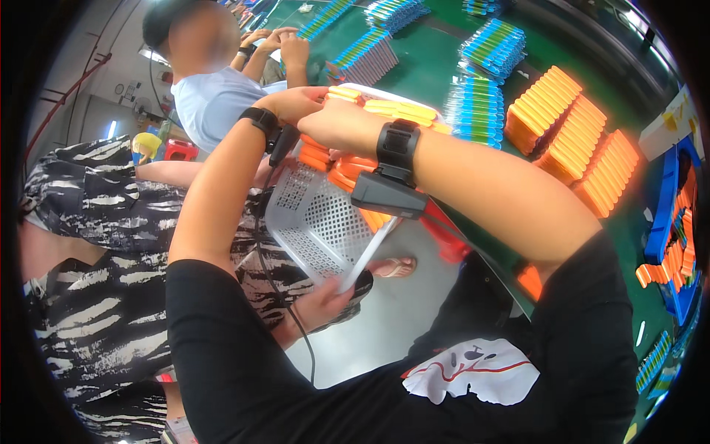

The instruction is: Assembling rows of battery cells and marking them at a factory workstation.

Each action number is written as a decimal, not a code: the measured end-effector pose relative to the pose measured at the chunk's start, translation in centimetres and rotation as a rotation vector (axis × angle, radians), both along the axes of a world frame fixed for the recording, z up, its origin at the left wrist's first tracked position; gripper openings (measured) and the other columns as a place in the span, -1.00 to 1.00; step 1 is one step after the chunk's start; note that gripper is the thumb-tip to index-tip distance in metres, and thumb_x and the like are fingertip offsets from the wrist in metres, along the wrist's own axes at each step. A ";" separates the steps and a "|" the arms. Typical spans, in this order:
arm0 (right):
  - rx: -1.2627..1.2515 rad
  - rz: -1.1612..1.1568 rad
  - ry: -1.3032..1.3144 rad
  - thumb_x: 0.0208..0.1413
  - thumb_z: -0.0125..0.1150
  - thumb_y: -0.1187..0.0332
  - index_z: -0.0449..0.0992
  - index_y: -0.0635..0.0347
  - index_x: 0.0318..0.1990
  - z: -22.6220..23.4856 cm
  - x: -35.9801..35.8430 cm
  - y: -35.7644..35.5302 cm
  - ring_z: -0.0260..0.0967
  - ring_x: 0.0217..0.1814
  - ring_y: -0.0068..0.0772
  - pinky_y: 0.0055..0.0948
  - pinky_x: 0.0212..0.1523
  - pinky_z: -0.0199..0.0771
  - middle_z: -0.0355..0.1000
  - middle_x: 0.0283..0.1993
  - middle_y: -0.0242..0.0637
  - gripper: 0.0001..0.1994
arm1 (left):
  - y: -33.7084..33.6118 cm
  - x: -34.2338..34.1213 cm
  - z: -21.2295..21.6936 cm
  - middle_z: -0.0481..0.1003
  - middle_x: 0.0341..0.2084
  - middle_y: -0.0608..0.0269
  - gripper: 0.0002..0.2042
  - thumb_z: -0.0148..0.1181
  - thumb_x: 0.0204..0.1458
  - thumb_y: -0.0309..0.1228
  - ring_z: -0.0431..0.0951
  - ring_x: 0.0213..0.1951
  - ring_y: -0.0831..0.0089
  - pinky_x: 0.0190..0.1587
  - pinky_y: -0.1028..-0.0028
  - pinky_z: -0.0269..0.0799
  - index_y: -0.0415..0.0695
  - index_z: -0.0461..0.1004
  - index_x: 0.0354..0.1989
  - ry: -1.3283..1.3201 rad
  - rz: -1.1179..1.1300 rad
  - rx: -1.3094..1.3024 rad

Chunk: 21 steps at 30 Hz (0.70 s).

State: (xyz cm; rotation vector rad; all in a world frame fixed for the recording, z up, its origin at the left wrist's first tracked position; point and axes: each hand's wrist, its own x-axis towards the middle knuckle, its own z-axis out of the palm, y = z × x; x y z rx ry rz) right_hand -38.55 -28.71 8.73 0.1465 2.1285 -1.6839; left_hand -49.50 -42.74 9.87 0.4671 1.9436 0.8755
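Observation:
My left hand [293, 106] and my right hand [334, 124] meet over the far left part of a white perforated plastic basket [325, 263]. Their fingers are mostly hidden behind the backs of the hands, so I cannot see whether they grip anything. Long orange plastic pieces [347, 174] lie right under the hands inside the basket. Yellow-orange pieces [399, 111] show along its far side. Another person's hand [319, 305] holds the basket's near rim. Each of my wrists wears a black band with a dark device.
Rows of orange pieces [573, 133] stand on the green table [433, 48], beside stacks of blue-green pieces [475, 111]. A blue bin [665, 237] with orange pieces is at the right. A person in patterned clothes [96, 311] stands left; a person in a light shirt [211, 103] works beyond.

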 end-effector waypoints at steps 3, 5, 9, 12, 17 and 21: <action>-0.051 0.085 0.123 0.05 0.08 0.29 0.56 0.51 -0.10 2.2 3.0 1.1 0.62 -0.20 -0.06 -0.23 -0.20 0.59 0.58 -0.22 0.07 -0.60 | -1.9 0.2 0.1 0.55 0.03 0.34 -0.52 0.21 0.23 -0.37 0.51 -0.03 0.66 -0.06 0.57 0.47 -0.10 0.34 0.33 0.075 0.007 0.005; -0.093 0.070 0.172 0.02 0.08 0.30 0.60 0.48 -0.15 1.2 2.9 1.2 0.63 -0.25 -0.14 -0.25 -0.26 0.60 0.59 -0.26 0.01 -0.62 | -1.7 0.6 0.5 0.55 0.03 0.33 -0.51 0.22 0.22 -0.35 0.51 -0.03 0.65 -0.08 0.57 0.47 -0.12 0.35 0.32 0.109 -0.018 0.051; -0.019 0.057 0.357 0.01 0.14 0.26 0.60 0.47 -0.15 -0.7 1.8 1.7 0.63 -0.16 -0.08 -0.26 -0.13 0.59 0.59 -0.19 0.12 -0.61 | -0.3 1.6 2.5 0.48 0.17 0.21 -0.45 0.23 0.20 -0.40 0.46 0.12 0.53 0.18 0.49 0.37 -0.24 0.29 0.36 0.459 -0.077 -0.176; 0.008 0.051 0.403 0.02 0.15 0.19 0.61 0.50 -0.17 0.1 1.9 1.5 0.59 -0.03 0.06 -0.21 0.00 0.56 0.57 -0.16 0.23 -0.56 | -2.0 1.3 3.8 0.50 0.13 0.18 -0.42 0.29 0.15 -0.32 0.50 0.06 0.49 0.11 0.47 0.43 -0.23 0.33 0.33 0.657 -0.077 -0.230; 0.243 0.017 0.552 0.06 0.14 0.12 0.60 0.52 -0.17 1.7 2.3 5.1 0.56 -0.01 0.17 -0.10 0.05 0.52 0.56 -0.14 0.28 -0.51 | 1.2 4.6 7.1 0.51 0.02 0.18 -0.52 0.24 0.17 -0.27 0.52 0.01 0.43 0.02 0.43 0.42 -0.24 0.36 0.21 0.643 -0.059 -0.333; 0.267 -0.002 0.605 0.07 0.15 0.07 0.62 0.45 -0.20 3.0 3.3 9.6 0.57 -0.08 0.13 -0.13 -0.04 0.53 0.56 -0.18 0.24 -0.51 | 4.4 8.7 9.0 0.55 -0.22 0.18 -0.69 0.22 0.11 -0.33 0.55 -0.18 0.45 -0.22 0.47 0.41 -0.27 0.45 -0.06 0.718 -0.053 -0.278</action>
